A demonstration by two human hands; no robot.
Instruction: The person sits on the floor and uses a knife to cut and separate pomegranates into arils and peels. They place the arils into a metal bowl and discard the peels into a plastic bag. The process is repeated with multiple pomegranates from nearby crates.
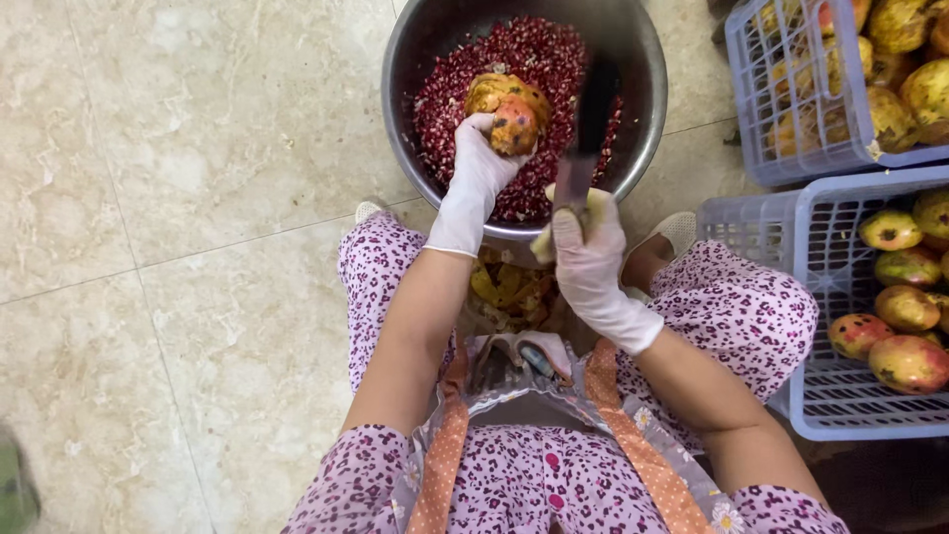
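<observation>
Yellow-brown spotted pomegranate half (509,111) held cut-side down over seed-filled steel bowl (643,129)

1. One steel bowl (643,109) is sitting on the floor, and it is holding pomegranate seeds (544,59) too many to count.
2. One pomegranate half (511,111) is being held over that bowl.
3. Two gloved hands are working there: the left hand (481,163) and the right hand (588,259).
4. One dark blade (590,124) is showing.
5. Two plastic crates are standing to the right: the upper crate (791,148) and the lower crate (840,396).
6. About six whole pomegranates (907,362) are showing in the lower one; those in the upper one are overlapping too much to count.
7. One heap of peel scraps (509,289) is lying between the knees.
</observation>
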